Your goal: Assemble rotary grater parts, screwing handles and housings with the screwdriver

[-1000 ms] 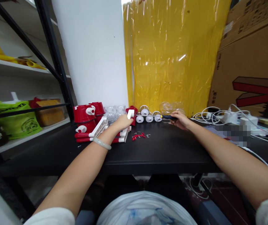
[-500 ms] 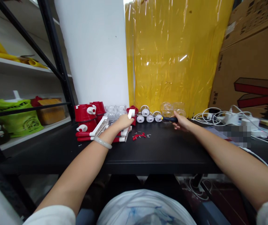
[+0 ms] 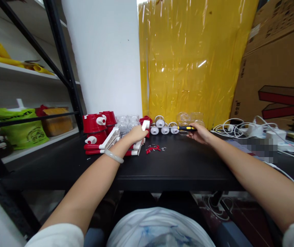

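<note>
My right hand (image 3: 198,133) is closed around the black-and-yellow handle of a screwdriver (image 3: 187,128), held level. The long thin shaft points left, its tip at a white plastic part (image 3: 145,125). That part is gripped in my left hand (image 3: 136,133), fingers wrapped round it; its lower portion is hidden by the hand. Just below on the table lie small red plastic pieces (image 3: 153,149) with several loose screws (image 3: 163,149). Behind the shaft, clear cylinders with white ends (image 3: 164,129) are stacked. Red-and-white frame parts (image 3: 111,139) lie left of and under my left wrist.
Red cups (image 3: 95,124) with white knobs are stacked at the back left, clear containers (image 3: 127,120) beside them. More clear containers (image 3: 189,117) stand behind my right hand. White cables and chargers (image 3: 255,129) lie right, before a cardboard box (image 3: 272,65). A shelf rack (image 3: 62,51) stands left.
The screwdriver handle has turned in my right hand, now showing its yellow stripes. My left hand keeps its hold on the white part, almost unmoved.
</note>
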The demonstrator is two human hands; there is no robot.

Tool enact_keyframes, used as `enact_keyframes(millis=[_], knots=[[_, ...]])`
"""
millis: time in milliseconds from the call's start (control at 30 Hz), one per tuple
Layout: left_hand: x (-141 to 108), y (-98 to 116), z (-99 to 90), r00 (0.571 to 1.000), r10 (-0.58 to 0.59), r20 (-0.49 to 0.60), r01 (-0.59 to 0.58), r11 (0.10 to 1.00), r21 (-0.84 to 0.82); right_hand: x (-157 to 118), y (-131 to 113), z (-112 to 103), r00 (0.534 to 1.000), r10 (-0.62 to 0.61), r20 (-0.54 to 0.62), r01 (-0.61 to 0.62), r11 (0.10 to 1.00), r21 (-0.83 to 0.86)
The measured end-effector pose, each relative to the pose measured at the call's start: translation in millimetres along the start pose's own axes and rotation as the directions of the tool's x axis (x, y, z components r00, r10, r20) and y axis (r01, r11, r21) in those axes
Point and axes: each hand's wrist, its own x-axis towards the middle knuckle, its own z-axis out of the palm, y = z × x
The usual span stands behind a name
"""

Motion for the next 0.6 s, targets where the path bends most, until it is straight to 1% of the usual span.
enact_keyframes(millis=[167, 300, 400, 467, 533, 600], knots=[[0.3, 0.4, 0.1, 1.000, 0.002, 0.021, -0.002, 1.000, 0.009, 2.8, -1.3, -0.1, 0.999, -0.018, -0.036, 0.018, 1.000, 0.001], [1.5, -0.2, 0.2, 1.000, 0.007, 0.029, -0.007, 1.000, -0.009, 7.0, -4.3, -7.1, 0.995, -0.061, -0.082, 0.060, 0.998, -0.004], [2.9, -0.9, 0.0, 1.000, 0.013, 0.007, -0.013, 1.000, 0.013, 12.5, -4.1, -15.5, 0.987, -0.117, -0.111, 0.112, 0.992, -0.055], [2.2, 0.2, -0.7, 1.000, 0.009, 0.000, -0.009, 1.000, 0.014, 18.0, -1.1, -21.3, 0.982, -0.137, -0.127, 0.124, 0.987, -0.102], [-0.3, 2.7, -1.7, 1.000, 0.008, 0.009, -0.008, 1.000, -0.017, 25.0, 4.3, -27.4, 0.980, -0.141, -0.137, 0.118, 0.979, -0.166], [-3.7, 5.9, -2.6, 1.000, 0.009, 0.017, -0.008, 0.998, -0.055, 32.6, 10.9, -33.6, 0.979, -0.169, -0.111, 0.137, 0.958, -0.252]])
